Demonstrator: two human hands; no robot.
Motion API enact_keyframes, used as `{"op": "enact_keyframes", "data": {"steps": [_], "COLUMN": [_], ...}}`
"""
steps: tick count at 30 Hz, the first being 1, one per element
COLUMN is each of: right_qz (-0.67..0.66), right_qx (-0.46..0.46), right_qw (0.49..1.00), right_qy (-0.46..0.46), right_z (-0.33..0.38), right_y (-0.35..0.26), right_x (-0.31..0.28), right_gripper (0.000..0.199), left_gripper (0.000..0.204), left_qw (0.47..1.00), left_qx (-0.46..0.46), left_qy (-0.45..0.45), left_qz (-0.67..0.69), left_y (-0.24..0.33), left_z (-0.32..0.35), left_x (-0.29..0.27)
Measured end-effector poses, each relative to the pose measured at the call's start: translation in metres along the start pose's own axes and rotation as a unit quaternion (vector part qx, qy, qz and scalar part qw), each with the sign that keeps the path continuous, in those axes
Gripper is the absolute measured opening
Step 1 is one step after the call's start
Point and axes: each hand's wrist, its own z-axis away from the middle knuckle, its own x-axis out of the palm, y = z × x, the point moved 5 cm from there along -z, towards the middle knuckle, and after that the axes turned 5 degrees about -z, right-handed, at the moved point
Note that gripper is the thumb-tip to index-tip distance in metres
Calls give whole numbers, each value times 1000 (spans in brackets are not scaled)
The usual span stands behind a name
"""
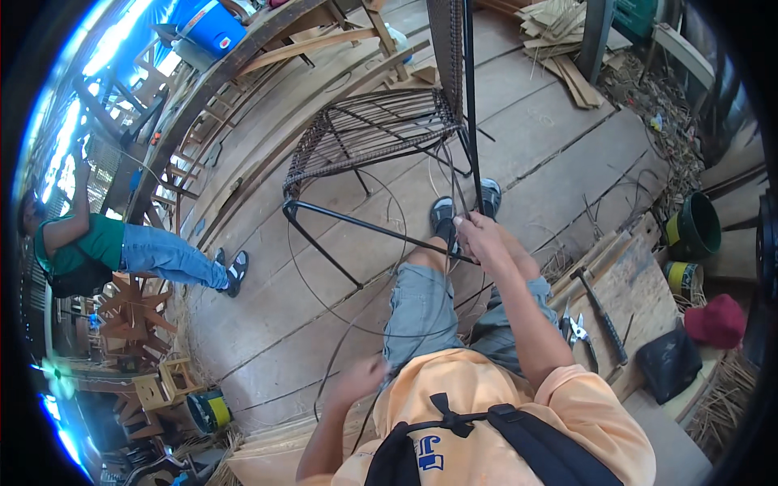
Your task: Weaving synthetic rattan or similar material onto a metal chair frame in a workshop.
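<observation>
A chair with a black metal frame [324, 215] stands tilted in front of me, its seat [369, 125] wound with brown rattan-like strands. Its woven panel [445, 49] rises at the top of the view. My right hand [480, 240] is closed at the frame's near corner, pinching a thin dark strand against the black bar. From there, long loops of the strand [403, 219] hang over the floor and my lap. My left hand [361, 381] is beside my left thigh, smeared by motion; its fingers are unclear, and a strand curves past it.
At my right, a hammer [600, 316] and pliers [579, 333] lie on a wooden board, near a dark red cap [715, 321] and buckets [694, 227]. Wood strips [559, 40] are piled ahead. A person in a green shirt [97, 251] stands at the left.
</observation>
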Motion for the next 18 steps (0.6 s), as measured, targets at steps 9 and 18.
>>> {"op": "enact_keyframes", "data": {"steps": [9, 18], "right_qz": [198, 149], "right_qx": [-115, -101], "right_qw": [973, 984], "right_qy": [39, -2], "right_z": [3, 4], "right_y": [-2, -2], "right_x": [-3, -14], "right_gripper": [25, 17], "left_gripper": [43, 36], "left_qw": [946, 911], "left_qx": [158, 24], "left_qy": [265, 16], "left_qz": [98, 412], "left_y": [206, 168], "left_z": [-255, -204], "left_x": [-89, -32]}}
